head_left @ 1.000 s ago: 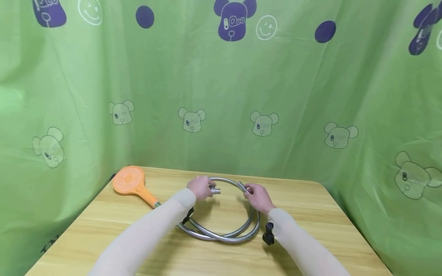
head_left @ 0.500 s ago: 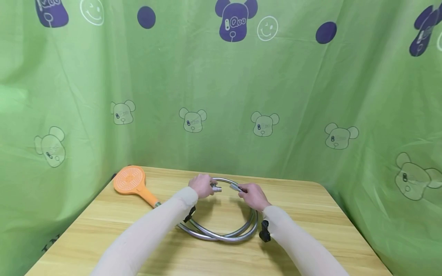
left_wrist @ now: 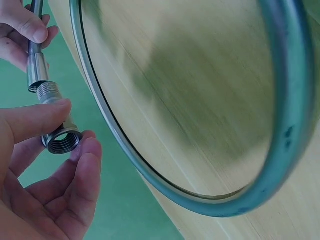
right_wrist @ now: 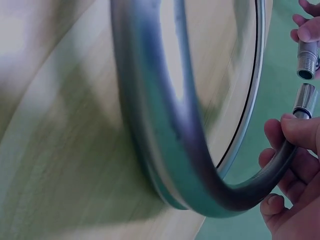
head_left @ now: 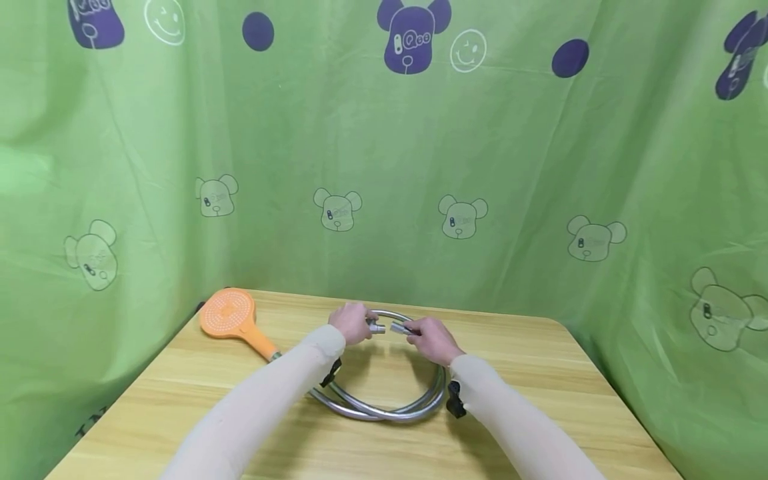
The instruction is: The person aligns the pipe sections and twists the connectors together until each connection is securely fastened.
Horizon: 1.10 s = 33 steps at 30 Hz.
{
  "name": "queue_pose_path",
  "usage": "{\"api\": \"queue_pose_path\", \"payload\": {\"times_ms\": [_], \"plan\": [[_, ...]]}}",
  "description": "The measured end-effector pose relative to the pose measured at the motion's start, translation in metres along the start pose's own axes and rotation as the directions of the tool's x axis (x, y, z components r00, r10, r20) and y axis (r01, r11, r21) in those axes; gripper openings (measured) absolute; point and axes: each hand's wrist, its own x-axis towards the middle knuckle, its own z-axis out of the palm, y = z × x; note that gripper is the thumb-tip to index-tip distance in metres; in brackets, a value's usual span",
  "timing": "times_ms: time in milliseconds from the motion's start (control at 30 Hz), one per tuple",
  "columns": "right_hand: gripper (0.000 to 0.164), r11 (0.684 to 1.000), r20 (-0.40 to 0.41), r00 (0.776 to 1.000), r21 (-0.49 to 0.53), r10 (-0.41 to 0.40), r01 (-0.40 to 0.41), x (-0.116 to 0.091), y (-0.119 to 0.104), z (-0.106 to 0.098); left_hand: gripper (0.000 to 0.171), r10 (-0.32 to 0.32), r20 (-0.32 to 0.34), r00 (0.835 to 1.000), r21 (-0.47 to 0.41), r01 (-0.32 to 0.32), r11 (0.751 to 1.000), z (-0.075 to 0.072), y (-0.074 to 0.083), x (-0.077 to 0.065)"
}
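My left hand (head_left: 350, 323) pinches a silver metal pipe fitting (left_wrist: 49, 91), threaded outside at one end and inside its open end. Thumb and fingers hold it around the body. My right hand (head_left: 437, 341) grips a chrome shower hose (right_wrist: 265, 184) just behind its metal connector (right_wrist: 305, 96). In the right wrist view a small gap shows between connector and fitting, their ends facing each other. The hose loops over the wooden table and runs to an orange shower head (head_left: 227, 313) lying face up at the left.
The wooden table (head_left: 540, 400) carries the hose coils between my forearms. A green curtain (head_left: 384, 147) with bear prints hangs behind the table and along both sides. A dark object (head_left: 199, 307) peeks out by the shower head at the table's left edge.
My right hand has moved left with the hose connector, bringing it close to the fitting and roughly in line with it. The left hand stays almost still. The shower head has not moved.
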Motion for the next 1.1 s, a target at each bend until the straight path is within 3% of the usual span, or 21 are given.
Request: {"api": "queue_pose_path", "payload": {"times_ms": [467,867,1100], "plan": [[0.034,0.999,0.035,0.999,-0.047,-0.006,0.008,0.004,-0.007,0.008,0.046,0.028,-0.015,0.999,0.016,-0.028,0.999,0.004,-0.002,0.001],[0.034,0.994,0.046,0.996,-0.074,-0.08,0.084,0.004,-0.012,0.01,0.044,0.042,-0.011,0.999,0.036,-0.042,0.998,0.002,-0.004,-0.003],[0.033,0.993,0.05,0.995,-0.071,-0.085,0.089,0.007,-0.013,0.012,0.046,0.037,-0.018,0.999,0.014,-0.037,0.999,0.002,-0.007,-0.002]]}}
